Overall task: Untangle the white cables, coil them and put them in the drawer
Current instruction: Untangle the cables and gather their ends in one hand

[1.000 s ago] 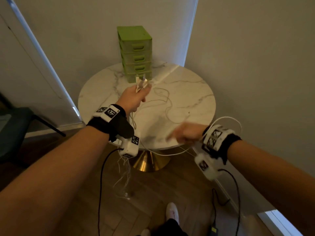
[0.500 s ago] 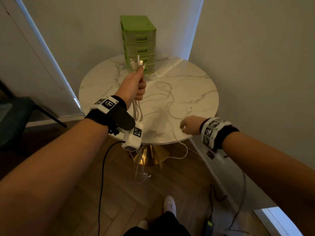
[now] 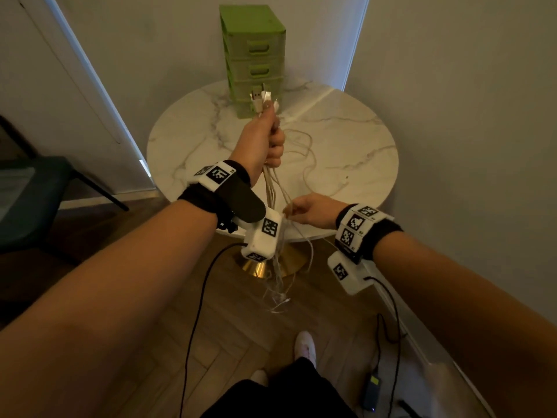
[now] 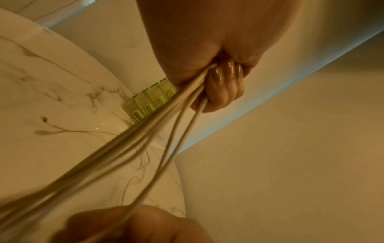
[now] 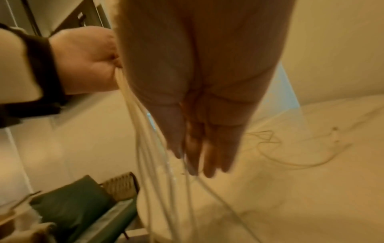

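Cables [image 3: 272,188] are being held up in a bunch by the left hand [image 3: 265,137], fingers curled tight around them just below the plug ends [image 3: 262,99], which are sticking up in front of the green drawer unit [image 3: 253,40]. Compared with half a second ago, the left hand is sitting higher over the worktop [image 3: 346,137], so the strands are hanging straighter and the loose ends [image 3: 278,300] are dangling clear of the worktop edge toward the floor. The right hand [image 3: 310,211] is coming in from the worktop edge, where it was apart from the bunch, and is now meeting the hanging strands below the left wrist. In the right wrist view its fingers [image 5: 209,152] are lying nearly straight among the strands; a firm pinch is not shown, though the head view suggests the fingertips are touching one strand. One cable [image 3: 304,152] is still lying looped on the worktop, its far plug [image 3: 345,180] resting near the right rim.

Judgement: the work is in the untangling stage, with the right hand positioned to comb down the bunch and separate strands. Coiling is not begun, and every drawer appears to be sitting closed.
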Tool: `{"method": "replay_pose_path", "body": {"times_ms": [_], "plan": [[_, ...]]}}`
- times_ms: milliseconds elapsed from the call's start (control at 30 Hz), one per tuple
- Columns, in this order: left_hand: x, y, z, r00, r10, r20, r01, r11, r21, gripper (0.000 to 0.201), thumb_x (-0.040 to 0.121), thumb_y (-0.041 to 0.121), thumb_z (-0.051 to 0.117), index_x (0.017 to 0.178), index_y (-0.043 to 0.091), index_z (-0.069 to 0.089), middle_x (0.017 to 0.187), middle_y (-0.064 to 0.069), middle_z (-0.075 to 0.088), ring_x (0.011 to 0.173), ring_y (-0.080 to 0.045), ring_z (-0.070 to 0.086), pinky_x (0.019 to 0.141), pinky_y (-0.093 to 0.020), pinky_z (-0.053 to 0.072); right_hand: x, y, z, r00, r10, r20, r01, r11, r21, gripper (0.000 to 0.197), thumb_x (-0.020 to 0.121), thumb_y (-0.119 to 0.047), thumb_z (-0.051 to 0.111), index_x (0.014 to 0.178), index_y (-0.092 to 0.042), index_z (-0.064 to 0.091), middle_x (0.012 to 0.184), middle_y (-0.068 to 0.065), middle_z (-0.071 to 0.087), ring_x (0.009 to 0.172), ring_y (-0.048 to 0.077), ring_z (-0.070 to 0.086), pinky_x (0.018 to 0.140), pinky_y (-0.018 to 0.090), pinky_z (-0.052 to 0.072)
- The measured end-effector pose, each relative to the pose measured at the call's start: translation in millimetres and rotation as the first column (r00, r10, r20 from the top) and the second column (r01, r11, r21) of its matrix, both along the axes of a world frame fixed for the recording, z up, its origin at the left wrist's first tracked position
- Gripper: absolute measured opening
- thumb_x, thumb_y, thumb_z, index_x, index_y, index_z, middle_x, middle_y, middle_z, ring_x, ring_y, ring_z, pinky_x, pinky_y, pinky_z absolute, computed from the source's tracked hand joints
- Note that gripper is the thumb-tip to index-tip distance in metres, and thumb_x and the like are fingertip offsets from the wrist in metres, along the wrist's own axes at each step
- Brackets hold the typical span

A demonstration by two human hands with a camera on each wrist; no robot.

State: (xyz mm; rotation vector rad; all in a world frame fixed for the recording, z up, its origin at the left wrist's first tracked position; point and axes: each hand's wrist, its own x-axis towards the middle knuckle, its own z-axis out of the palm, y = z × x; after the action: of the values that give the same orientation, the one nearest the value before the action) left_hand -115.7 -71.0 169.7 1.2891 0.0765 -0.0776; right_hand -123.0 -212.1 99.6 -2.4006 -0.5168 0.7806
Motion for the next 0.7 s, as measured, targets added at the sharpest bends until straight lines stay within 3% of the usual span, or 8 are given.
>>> {"method": "replay_pose_path", "body": {"times_ms": [67, 233, 333, 400, 433, 500, 567, 700], "plan": [[-1, -2, -8, 1.0, 0.004, -0.007, -0.004, 1.0, -0.003, 0.042, 0.1, 0.042, 0.028, 0.063, 0.023, 0.027, 0.046, 0.01, 0.025, 0.039, -0.006, 0.016, 0.04, -0.018, 0.013, 11, -14, -6, 0.997, -0.072, -0.004, 0.071, 0.99, -0.12, 0.037, 0.089, -0.007, 0.054, 0.125, -0.006, 0.054, 0.129, 0.012, 0.057, 0.119, 0.023, 0.053, 0.105, 0.031, 0.039], [5, 0, -29, 0.998, 0.043, -0.046, -0.044, 0.999, -0.016, 0.041, 0.1, 0.043, 0.028, 0.064, 0.024, 0.027, 0.044, 0.012, 0.026, 0.035, -0.003, 0.017, 0.035, -0.014, 0.016, 43, -56, -22, 0.947, -0.286, 0.145, 0.318, 0.89, -0.327, 0.038, 0.091, -0.019, 0.051, 0.123, 0.001, 0.054, 0.13, 0.018, 0.055, 0.119, 0.033, 0.051, 0.099, 0.037, 0.041], [16, 8, -33, 0.985, 0.135, -0.105, -0.141, 0.989, -0.049, 0.04, 0.1, 0.043, 0.028, 0.065, 0.024, 0.028, 0.041, 0.012, 0.026, 0.033, -0.003, 0.017, 0.034, -0.012, 0.015, 66, -72, -34, 0.863, -0.489, 0.125, 0.504, 0.828, -0.245, 0.03, 0.091, -0.022, 0.052, 0.098, 0.006, 0.061, 0.115, 0.024, 0.062, 0.097, 0.035, 0.059, 0.083, 0.04, 0.049], [24, 12, -35, 0.973, 0.181, -0.14, -0.192, 0.979, -0.067, 0.04, 0.099, 0.045, 0.028, 0.065, 0.024, 0.03, 0.041, 0.012, 0.026, 0.033, -0.003, 0.017, 0.034, -0.013, 0.014, 83, -76, -45, 0.822, -0.558, 0.113, 0.568, 0.795, -0.212, 0.034, 0.092, -0.026, 0.049, 0.067, -0.002, 0.051, 0.102, 0.024, 0.061, 0.088, 0.032, 0.055, 0.073, 0.034, 0.041], [27, 13, -37, 0.97, 0.191, -0.153, -0.203, 0.977, -0.067, 0.04, 0.099, 0.045, 0.028, 0.065, 0.024, 0.031, 0.041, 0.012, 0.026, 0.034, -0.003, 0.017, 0.034, -0.013, 0.014, 90, -75, -50, 0.807, -0.582, 0.103, 0.589, 0.781, -0.206, 0.038, 0.092, -0.027, 0.048, 0.061, -0.006, 0.045, 0.097, 0.024, 0.058, 0.09, 0.034, 0.056, 0.072, 0.032, 0.037], [34, 9, -42, 0.967, 0.192, -0.168, -0.203, 0.978, -0.046, 0.04, 0.099, 0.046, 0.029, 0.065, 0.024, 0.031, 0.041, 0.012, 0.026, 0.034, -0.003, 0.017, 0.034, -0.013, 0.014, 103, -75, -59, 0.78, -0.621, 0.081, 0.623, 0.757, -0.195, 0.034, 0.093, -0.03, 0.048, 0.074, -0.002, 0.055, 0.109, 0.027, 0.059, 0.107, 0.038, 0.057, 0.076, 0.035, 0.04], [41, 2, -47, 0.969, 0.179, -0.173, -0.184, 0.983, -0.011, 0.04, 0.099, 0.044, 0.029, 0.066, 0.023, 0.032, 0.042, 0.012, 0.027, 0.034, -0.003, 0.018, 0.035, -0.013, 0.015, 112, -74, -65, 0.765, -0.639, 0.081, 0.64, 0.741, -0.203, 0.043, 0.093, -0.033, 0.049, 0.11, 0.006, 0.057, 0.126, 0.024, 0.055, 0.117, 0.039, 0.052, 0.087, 0.039, 0.042], [58, -12, -58, 0.973, 0.155, -0.172, -0.152, 0.988, 0.033, 0.038, 0.1, 0.04, 0.03, 0.067, 0.022, 0.034, 0.044, 0.012, 0.028, 0.036, -0.004, 0.018, 0.035, -0.015, 0.016, 131, -73, -78, 0.779, -0.62, 0.096, 0.625, 0.753, -0.206, 0.064, 0.089, -0.047, 0.05, 0.128, 0.003, 0.047, 0.135, 0.02, 0.05, 0.121, 0.036, 0.049, 0.096, 0.037, 0.041]]}}
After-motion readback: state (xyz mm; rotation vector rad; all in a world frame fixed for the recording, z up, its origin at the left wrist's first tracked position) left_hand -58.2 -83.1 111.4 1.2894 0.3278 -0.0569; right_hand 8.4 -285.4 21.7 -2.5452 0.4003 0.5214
